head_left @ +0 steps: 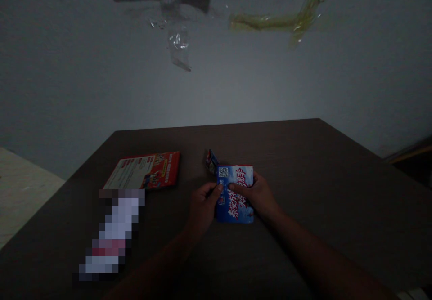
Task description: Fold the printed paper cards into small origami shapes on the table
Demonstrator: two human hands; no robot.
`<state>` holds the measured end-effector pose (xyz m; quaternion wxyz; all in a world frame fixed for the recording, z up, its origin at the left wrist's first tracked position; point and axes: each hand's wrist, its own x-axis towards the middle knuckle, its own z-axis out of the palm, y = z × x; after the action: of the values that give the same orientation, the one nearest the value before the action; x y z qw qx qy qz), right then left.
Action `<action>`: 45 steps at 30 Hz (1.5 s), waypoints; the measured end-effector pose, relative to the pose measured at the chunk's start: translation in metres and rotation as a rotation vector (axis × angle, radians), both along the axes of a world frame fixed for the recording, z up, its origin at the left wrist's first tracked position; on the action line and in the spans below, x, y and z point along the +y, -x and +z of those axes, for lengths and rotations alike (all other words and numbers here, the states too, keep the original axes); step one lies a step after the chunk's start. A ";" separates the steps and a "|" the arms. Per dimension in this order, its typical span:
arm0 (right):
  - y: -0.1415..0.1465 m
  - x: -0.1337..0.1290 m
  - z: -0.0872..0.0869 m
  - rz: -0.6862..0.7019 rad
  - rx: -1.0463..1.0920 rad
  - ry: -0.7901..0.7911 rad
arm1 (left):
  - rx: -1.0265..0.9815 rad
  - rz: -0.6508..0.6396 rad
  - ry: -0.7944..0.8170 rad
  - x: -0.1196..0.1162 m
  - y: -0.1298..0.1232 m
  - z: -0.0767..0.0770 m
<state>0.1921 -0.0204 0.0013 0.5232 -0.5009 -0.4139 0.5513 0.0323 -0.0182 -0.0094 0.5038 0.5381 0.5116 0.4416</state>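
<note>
A blue printed leaflet (236, 210) with white and red lettering and a QR code is held over the middle of the table. My left hand (203, 204) grips its left edge, thumb on top. On the right side my right hand (259, 196) holds it, with the thumb lying across the print. The fingers beneath the leaflet are hidden. Just behind its upper left corner is a small dark folded item (211, 160) with coloured print.
A red and white printed stack or booklet (143, 172) lies on the dark table (320, 169) at the left. Nearer me is a long pixelated item (114, 235). The wall (209, 93) behind bears tape scraps.
</note>
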 end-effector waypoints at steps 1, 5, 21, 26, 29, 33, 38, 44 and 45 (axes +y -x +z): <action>0.000 0.000 -0.001 0.000 0.007 0.000 | 0.000 -0.002 -0.001 0.000 0.000 0.000; -0.001 0.001 -0.002 0.017 0.031 -0.011 | -0.001 -0.009 0.008 0.000 0.001 0.001; -0.006 0.005 -0.002 0.025 -0.028 -0.029 | -0.026 0.000 0.041 0.000 0.001 0.002; -0.006 0.004 -0.001 0.030 -0.078 -0.036 | -0.044 -0.005 0.016 -0.001 0.003 0.004; -0.004 0.002 0.002 0.041 -0.084 -0.034 | -0.064 0.017 -0.010 0.000 0.004 0.006; -0.004 0.000 0.005 0.069 -0.088 -0.028 | -0.045 0.062 -0.025 0.003 0.005 0.008; -0.005 0.001 0.002 0.071 -0.082 -0.046 | -0.012 0.087 -0.046 0.001 0.005 0.010; -0.005 0.000 0.002 0.064 -0.066 -0.030 | -0.013 0.102 -0.057 0.001 0.005 0.011; -0.005 0.000 0.002 0.060 -0.072 -0.031 | -0.018 0.103 -0.058 0.001 0.005 0.011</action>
<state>0.1971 -0.0207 0.0032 0.4988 -0.4995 -0.4558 0.5421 0.0270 -0.0176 0.0014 0.4692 0.5212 0.5212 0.4864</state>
